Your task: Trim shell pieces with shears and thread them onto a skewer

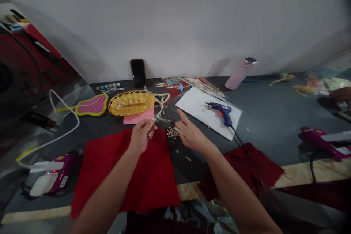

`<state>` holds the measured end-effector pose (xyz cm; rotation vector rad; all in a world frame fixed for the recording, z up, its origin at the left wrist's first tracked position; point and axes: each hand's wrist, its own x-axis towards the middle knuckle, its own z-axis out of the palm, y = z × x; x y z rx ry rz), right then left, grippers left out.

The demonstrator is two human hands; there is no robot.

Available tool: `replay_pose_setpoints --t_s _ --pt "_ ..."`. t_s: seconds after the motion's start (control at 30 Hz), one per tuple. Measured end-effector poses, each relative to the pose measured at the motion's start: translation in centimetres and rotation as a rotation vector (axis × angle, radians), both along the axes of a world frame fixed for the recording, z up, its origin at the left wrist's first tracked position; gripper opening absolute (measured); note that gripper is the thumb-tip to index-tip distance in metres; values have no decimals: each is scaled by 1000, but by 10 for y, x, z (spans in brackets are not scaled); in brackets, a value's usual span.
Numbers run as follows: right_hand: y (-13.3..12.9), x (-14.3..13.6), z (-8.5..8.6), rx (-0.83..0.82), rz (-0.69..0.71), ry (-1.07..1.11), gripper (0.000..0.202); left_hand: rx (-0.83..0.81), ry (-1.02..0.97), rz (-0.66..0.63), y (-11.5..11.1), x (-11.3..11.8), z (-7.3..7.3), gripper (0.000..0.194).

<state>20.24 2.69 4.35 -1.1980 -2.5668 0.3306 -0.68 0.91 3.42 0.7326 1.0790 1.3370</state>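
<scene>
My left hand (142,134) is closed in a pinch above the red cloth (153,175); something small and pale shows at its fingertips. To its right, my right hand (189,129) has the index finger stretched out, the other fingers curled round a dark-tipped tool, perhaps tweezers or scissors (163,119). Small pale pieces (172,132) lie in a pile on the dark table between the hands. Behind my left hand is a yellow wicker basket (131,103) with a few small pieces in it, partly over a pink sheet (138,117).
A blue glue gun (221,111) rests on a white board (192,103), its cord running right. A pink bottle (240,74) and a phone (138,73) stand behind. Thin sticks (201,86) lie at the back. Purple power strips (61,170) sit at both sides.
</scene>
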Motion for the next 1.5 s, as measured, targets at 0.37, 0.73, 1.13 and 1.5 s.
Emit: replay_pose_setpoints --t_s 0.37,0.73,1.13,1.5 --pt "-7 -5 9 32 -62 -178 31 8 62 16 -1 1 -3 22" --pt "-8 -11 5 100 -90 -237 32 68 151 -40 -2 4 -5 23" --pt "-5 -7 1 53 -99 -192 33 102 209 -88 -4 4 -3 21" --pt "-3 -11 1 -49 -141 -188 53 138 241 -121 -8 5 0 20"
